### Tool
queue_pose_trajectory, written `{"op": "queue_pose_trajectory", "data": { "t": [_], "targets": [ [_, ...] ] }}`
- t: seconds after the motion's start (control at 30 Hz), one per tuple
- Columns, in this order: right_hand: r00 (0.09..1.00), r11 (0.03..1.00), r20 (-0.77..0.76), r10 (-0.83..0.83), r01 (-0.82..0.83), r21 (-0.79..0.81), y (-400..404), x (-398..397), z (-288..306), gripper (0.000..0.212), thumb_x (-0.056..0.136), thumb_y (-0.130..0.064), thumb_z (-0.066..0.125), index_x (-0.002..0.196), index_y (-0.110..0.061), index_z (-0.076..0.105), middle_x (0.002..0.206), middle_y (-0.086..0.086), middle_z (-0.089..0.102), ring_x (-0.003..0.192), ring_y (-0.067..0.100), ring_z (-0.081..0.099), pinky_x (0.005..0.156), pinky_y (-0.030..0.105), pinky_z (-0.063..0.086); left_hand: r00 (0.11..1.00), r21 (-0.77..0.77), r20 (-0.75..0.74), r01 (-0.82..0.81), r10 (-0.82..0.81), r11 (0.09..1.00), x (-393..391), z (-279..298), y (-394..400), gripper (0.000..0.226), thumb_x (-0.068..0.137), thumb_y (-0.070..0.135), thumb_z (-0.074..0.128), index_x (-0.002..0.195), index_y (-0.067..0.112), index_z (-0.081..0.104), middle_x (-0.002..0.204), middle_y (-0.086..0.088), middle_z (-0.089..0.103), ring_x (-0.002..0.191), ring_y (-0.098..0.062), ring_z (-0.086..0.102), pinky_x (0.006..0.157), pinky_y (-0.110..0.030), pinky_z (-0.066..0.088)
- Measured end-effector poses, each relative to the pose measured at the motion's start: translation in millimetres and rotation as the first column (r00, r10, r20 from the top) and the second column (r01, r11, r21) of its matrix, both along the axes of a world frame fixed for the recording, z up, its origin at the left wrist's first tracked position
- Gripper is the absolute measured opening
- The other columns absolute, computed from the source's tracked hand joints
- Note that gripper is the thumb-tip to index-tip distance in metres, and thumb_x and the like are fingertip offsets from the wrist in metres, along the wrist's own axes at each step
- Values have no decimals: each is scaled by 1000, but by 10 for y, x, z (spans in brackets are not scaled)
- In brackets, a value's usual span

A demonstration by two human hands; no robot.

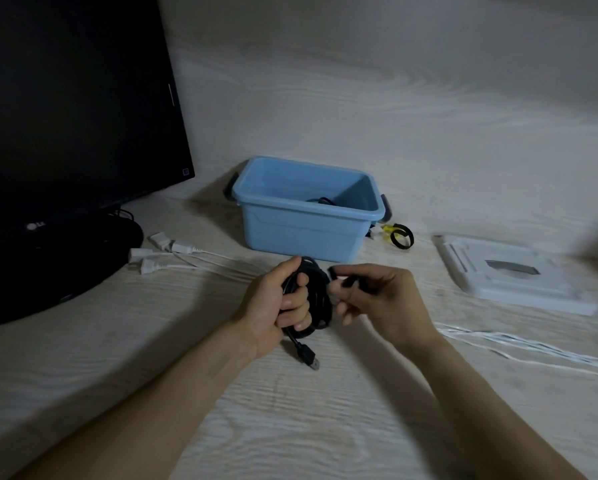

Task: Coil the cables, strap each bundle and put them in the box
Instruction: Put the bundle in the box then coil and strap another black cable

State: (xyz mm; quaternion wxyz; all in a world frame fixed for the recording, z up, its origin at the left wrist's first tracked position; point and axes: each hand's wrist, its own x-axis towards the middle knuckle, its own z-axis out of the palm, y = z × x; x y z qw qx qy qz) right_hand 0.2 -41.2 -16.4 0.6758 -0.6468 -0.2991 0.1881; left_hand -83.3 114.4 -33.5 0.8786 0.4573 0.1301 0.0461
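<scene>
At frame centre, the left hand (283,303) is gripping a coiled black cable (320,306), its USB plug (309,358) dangling below. The right hand (377,299) is pinching a black strap (346,280) beside it. Behind is sitting a blue plastic box (308,216); upper left, a monitor (65,116) is showing an "LG" logo on the pale wood-grain worktop (325,427).

Box (304,216) pale blue, dark grey handles. Coiled cable (316,299) black — plug tip silver. Cords (172,252) at 9 o'clock white. Straps (401,237) at 2 o'clock black, yellow beside. Lid (508,275) white. Monitor (72,109) black. Table (290,410) pale wood-grain.
</scene>
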Motion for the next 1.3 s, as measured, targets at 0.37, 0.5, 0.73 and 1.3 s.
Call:
{"op": "queue_pose_trajectory", "data": {
  "t": [0.37,0.5,0.73,1.3],
  "targets": [
    [993,996,114,3,-13,86,-23,-124,-153,27,87,16,61,105,2,75,94,13,66,89,16,62,81,25,50,986,364,136,36,-91,931,-54,17,-83,62,90,36,65,109,-20,50,54,2,26,44,-12,28,50,-32,25],
    [1000,992,2,-8,7,129,-39,-147,-142,31,86,19,58,103,0,75,94,14,71,86,22,67,84,29,54,991,407,128,-8,-49,914,-60,13,-102,29,99,18,53,84,-7,56,54,-1,23,43,-13,26,52,-37,18],
    [938,953,-320,134,-34,301,-70,-135,-92,34,91,24,39,101,6,66,94,19,73,85,26,73,78,28,59,995,398,90,0,-39,917,-71,45,-101,29,99,12,50,71,10,44,50,-1,33,39,-14,32,48,-30,28],
    [981,986,152,125,-106,-128,-188,-42,-149,22,80,7,76,93,-4,63,84,14,67,73,33,68,73,46,61,981,575,172,-25,-91,818,-110,22,-172,29,102,8,45,73,8,42,48,3,29,40,-11,24,40,-25,21]
  ]
}}
